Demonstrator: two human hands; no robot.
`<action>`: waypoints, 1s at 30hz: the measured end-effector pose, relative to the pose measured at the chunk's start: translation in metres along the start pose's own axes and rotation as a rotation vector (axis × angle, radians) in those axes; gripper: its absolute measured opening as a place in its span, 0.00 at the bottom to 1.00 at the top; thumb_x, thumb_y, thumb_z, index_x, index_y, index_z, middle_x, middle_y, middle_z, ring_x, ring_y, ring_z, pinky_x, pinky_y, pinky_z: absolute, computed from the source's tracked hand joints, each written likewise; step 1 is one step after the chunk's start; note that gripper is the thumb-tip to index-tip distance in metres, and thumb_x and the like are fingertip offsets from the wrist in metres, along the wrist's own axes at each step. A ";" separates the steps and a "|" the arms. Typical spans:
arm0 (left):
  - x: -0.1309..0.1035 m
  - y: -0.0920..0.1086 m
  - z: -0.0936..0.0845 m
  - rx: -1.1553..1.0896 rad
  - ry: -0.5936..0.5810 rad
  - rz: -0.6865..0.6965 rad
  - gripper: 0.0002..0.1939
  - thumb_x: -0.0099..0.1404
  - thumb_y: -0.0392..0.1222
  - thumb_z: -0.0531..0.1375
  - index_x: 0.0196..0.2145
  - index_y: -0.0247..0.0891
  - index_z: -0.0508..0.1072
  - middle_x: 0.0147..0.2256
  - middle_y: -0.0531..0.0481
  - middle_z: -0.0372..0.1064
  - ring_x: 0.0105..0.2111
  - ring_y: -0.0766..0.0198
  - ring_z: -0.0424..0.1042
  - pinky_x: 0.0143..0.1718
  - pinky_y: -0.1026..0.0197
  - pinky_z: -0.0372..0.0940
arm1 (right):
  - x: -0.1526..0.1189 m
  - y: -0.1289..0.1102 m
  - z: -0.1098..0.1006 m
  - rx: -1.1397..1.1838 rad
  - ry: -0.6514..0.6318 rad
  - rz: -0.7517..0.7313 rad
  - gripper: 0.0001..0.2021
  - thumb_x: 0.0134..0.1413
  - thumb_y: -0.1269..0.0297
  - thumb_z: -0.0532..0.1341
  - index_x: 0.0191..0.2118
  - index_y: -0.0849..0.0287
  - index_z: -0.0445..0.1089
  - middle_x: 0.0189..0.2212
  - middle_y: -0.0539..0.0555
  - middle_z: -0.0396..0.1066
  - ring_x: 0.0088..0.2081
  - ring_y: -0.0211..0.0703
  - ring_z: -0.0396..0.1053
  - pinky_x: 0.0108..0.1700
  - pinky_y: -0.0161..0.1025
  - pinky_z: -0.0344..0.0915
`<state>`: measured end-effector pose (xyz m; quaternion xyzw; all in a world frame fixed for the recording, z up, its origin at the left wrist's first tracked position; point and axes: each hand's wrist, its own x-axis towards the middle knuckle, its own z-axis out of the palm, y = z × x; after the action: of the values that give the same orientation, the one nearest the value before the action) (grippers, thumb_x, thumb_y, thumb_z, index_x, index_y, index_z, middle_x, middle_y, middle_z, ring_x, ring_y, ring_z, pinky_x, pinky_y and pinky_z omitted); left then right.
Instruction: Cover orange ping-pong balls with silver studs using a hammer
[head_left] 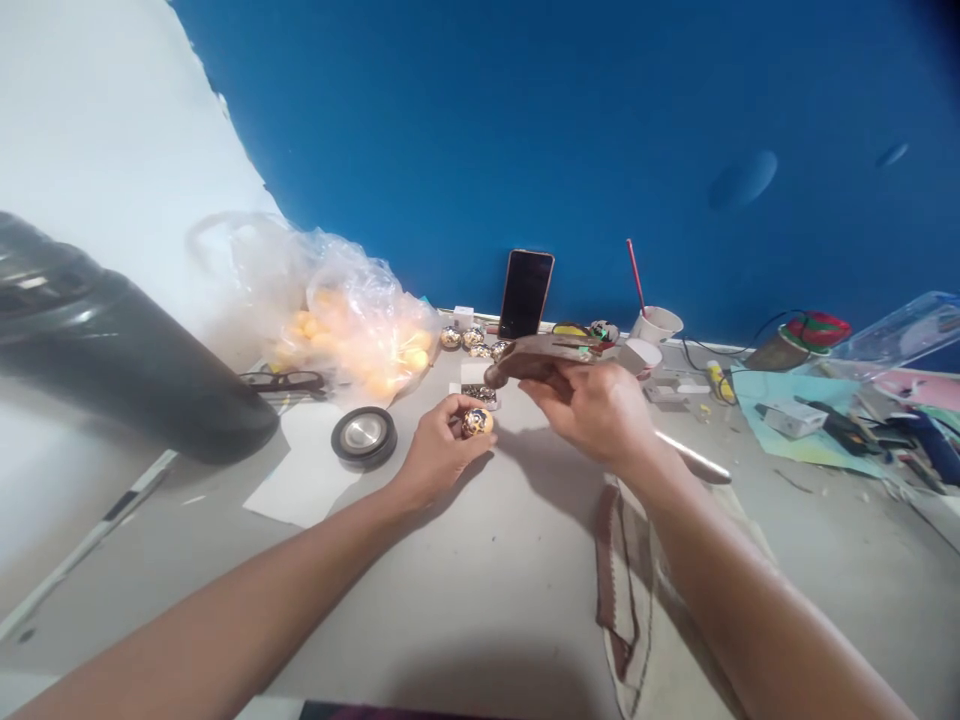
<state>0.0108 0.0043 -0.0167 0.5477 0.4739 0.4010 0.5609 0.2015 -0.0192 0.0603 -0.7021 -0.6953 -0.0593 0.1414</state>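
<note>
My left hand (435, 450) is closed around a small yellow ball (477, 423) with shiny metal pieces on its surface, low over the table. In my right hand (611, 415) is a hammer (536, 355), its rusty brown head raised a little above and to the right of the ball. The hammer's pale handle (694, 458) sticks out past my wrist. Just beyond the ball lies a small open box (478, 393) of shiny metal bits, too small to name surely. Several shiny patterned balls (474, 338) sit behind the box.
A clear plastic bag (352, 320) of yellow-orange balls and a large dark cylinder (127, 340) stand left. A round black lid (364, 436) lies nearby. A phone (526, 292) leans on the blue wall. Cloth (637, 600) lies under my right arm; cups (658, 324) and tools stand right.
</note>
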 end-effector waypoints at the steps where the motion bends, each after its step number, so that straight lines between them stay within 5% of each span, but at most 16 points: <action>1: -0.001 0.000 0.000 -0.011 -0.007 0.012 0.20 0.48 0.39 0.69 0.41 0.38 0.73 0.30 0.53 0.72 0.29 0.65 0.69 0.30 0.63 0.64 | 0.002 0.001 0.001 -0.012 -0.004 0.051 0.21 0.63 0.48 0.56 0.37 0.59 0.79 0.30 0.60 0.78 0.33 0.51 0.74 0.34 0.40 0.60; 7: -0.004 0.005 -0.002 -0.110 -0.073 0.003 0.15 0.56 0.44 0.67 0.42 0.39 0.74 0.26 0.55 0.67 0.25 0.67 0.64 0.29 0.63 0.61 | 0.016 0.016 0.025 0.035 -0.214 0.176 0.12 0.58 0.55 0.60 0.41 0.56 0.76 0.36 0.59 0.79 0.38 0.52 0.75 0.32 0.39 0.57; 12: -0.002 0.006 -0.002 -0.158 -0.072 0.000 0.13 0.59 0.45 0.65 0.40 0.37 0.74 0.27 0.52 0.69 0.25 0.67 0.64 0.28 0.63 0.58 | 0.020 0.028 0.045 0.077 -0.253 0.158 0.10 0.53 0.61 0.63 0.42 0.55 0.74 0.40 0.57 0.78 0.39 0.48 0.73 0.33 0.37 0.54; 22: 0.001 -0.005 -0.002 -0.319 0.060 -0.002 0.09 0.61 0.45 0.59 0.38 0.38 0.69 0.32 0.51 0.72 0.22 0.71 0.62 0.23 0.66 0.54 | 0.019 0.031 0.046 0.096 -0.376 0.039 0.12 0.53 0.60 0.66 0.42 0.57 0.74 0.41 0.56 0.77 0.41 0.47 0.72 0.33 0.37 0.53; 30: -0.001 -0.001 0.000 -0.327 0.027 0.019 0.11 0.60 0.46 0.62 0.38 0.38 0.70 0.34 0.51 0.71 0.23 0.71 0.62 0.25 0.65 0.55 | 0.029 0.009 0.027 0.161 -0.169 -0.108 0.11 0.66 0.63 0.57 0.40 0.57 0.77 0.42 0.56 0.76 0.46 0.46 0.72 0.43 0.37 0.61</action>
<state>0.0106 0.0027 -0.0175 0.4481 0.4045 0.4853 0.6325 0.2080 0.0164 0.0416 -0.6525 -0.7441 0.0486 0.1347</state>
